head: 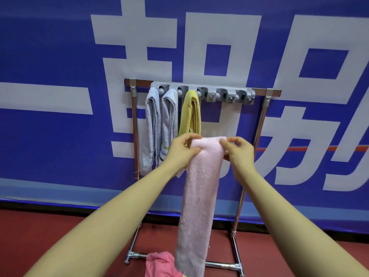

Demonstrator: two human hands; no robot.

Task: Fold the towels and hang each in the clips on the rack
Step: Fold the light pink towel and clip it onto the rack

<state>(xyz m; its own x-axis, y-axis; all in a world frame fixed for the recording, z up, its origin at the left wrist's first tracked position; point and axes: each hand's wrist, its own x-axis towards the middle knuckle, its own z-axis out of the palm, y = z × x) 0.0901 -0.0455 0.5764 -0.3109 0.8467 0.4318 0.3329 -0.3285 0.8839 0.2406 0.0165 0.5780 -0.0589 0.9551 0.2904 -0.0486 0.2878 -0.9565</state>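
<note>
A pale pink towel (199, 196) hangs as a long narrow strip in front of the rack (259, 124). My left hand (182, 149) pinches its top left corner and my right hand (238, 151) pinches the top right. A grey clip bar (227, 92) runs along the rack's top rail. Three folded towels hang from its left clips: a light blue one (151, 128), a second light blue one with a striped end (169, 120), and a yellow one (190, 112). The clips to the right hold nothing.
A darker pink cloth (159, 264) lies bunched on the red floor by the rack's foot bar (219, 264). A big blue banner with white characters (60, 96) stands right behind the rack.
</note>
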